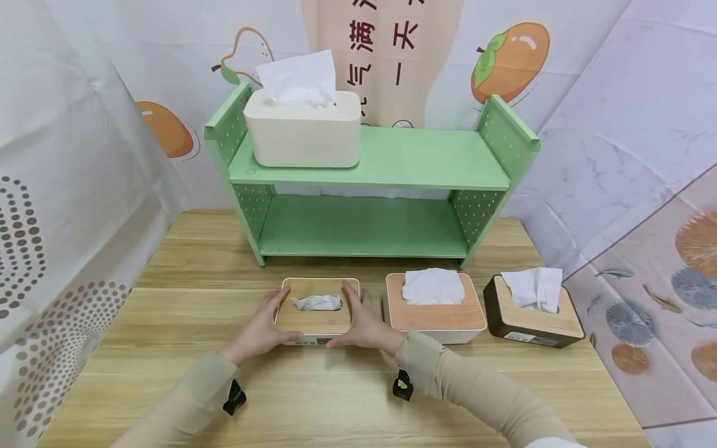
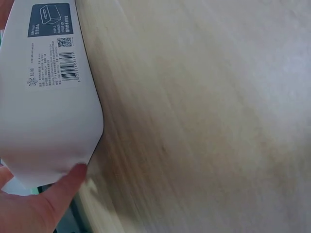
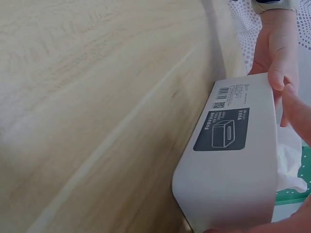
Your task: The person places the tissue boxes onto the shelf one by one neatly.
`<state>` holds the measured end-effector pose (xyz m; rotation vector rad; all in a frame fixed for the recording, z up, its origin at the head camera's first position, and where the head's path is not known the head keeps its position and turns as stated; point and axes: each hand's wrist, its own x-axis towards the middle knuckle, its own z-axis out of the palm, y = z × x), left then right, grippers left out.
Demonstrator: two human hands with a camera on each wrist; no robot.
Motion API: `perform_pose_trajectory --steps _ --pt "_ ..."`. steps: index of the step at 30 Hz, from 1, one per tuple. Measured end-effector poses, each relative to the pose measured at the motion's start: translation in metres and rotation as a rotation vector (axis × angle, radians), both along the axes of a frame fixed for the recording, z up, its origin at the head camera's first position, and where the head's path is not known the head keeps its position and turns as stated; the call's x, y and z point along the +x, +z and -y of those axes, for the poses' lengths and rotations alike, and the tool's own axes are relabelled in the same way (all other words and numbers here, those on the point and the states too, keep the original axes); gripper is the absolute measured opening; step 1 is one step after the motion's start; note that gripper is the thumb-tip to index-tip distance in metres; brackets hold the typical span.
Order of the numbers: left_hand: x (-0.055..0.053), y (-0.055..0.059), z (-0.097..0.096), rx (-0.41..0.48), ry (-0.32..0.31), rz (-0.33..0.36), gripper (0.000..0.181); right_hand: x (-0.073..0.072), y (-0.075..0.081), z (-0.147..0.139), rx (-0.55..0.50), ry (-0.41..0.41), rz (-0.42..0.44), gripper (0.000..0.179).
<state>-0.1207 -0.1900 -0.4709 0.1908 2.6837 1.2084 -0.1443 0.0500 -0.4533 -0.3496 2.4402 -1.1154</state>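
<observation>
A small white tissue box [image 1: 315, 317] with a light wooden lid sits on the table in the head view, a crumpled tissue [image 1: 318, 303] poking from its slot. My left hand [image 1: 263, 326] grips its left end, thumb at the front corner and fingers along the side. On the right end my right hand [image 1: 366, 320] holds it likewise, thumb at the front and fingers over the lid's edge. Both wrist views show the box's white front [image 2: 43, 116] with a printed label [image 3: 223, 128]. The far side of the box is hidden.
Right of my right hand stand a white tissue box with an orange-brown lid [image 1: 431, 317] and a dark tissue box [image 1: 532, 320]. Behind is a green two-tier shelf [image 1: 364, 227], with a large cream tissue box [image 1: 305, 140] on its upper left. All stand on a wooden table [image 1: 185, 280].
</observation>
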Motion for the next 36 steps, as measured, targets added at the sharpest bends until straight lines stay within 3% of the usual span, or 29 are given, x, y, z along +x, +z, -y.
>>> perform_pose_trajectory --steps 5,9,16,24,36 --pt "0.001 -0.002 0.000 0.008 -0.004 -0.021 0.104 0.001 -0.004 -0.001 -0.011 0.019 0.000 0.122" --pt "0.002 -0.004 0.001 0.027 0.005 0.005 0.103 0.000 -0.007 -0.002 -0.038 0.024 -0.001 0.117" --pt "0.004 -0.006 0.003 0.034 0.023 0.035 0.103 0.001 -0.013 -0.002 -0.059 -0.007 -0.016 0.107" --pt "0.005 -0.010 0.001 0.032 0.055 0.031 0.103 0.005 -0.016 -0.001 -0.105 -0.053 -0.068 0.105" --pt "0.007 -0.007 -0.003 0.052 0.071 0.045 0.102 0.005 -0.016 0.003 -0.123 -0.116 -0.064 0.105"
